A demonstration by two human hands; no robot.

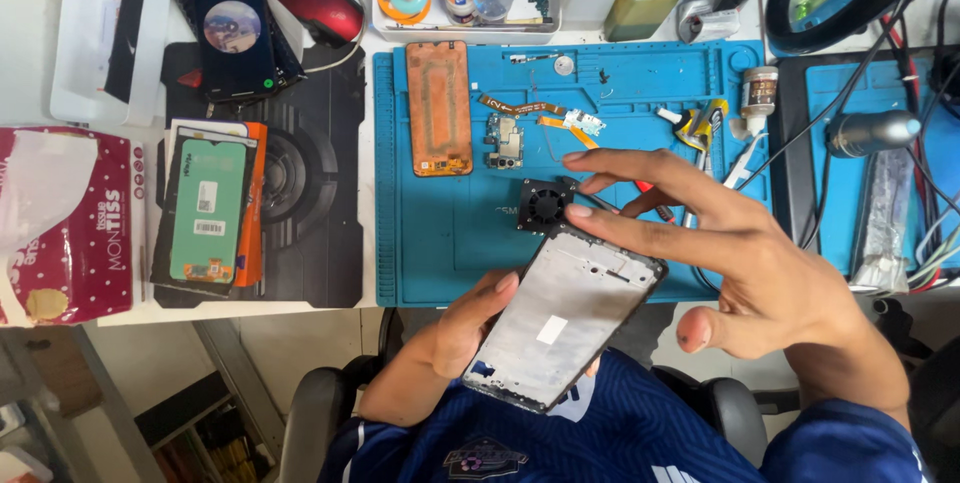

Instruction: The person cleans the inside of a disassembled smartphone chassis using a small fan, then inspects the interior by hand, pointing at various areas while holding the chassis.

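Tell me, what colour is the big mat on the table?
Blue. The mat shows best in the head view, beyond the phone frame held in the left hand.

Left hand (470,328) grips a bare phone frame (565,318) over the lap, right hand (740,263) touching its top edge. Small black fan (545,205) sits just beyond, on the blue mat (440,233).

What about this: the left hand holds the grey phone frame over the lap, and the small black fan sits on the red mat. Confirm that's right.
Wrong in one respect: the head view shows the small black fan on a blue mat, not red. The left hand does hold the grey phone frame over the lap.
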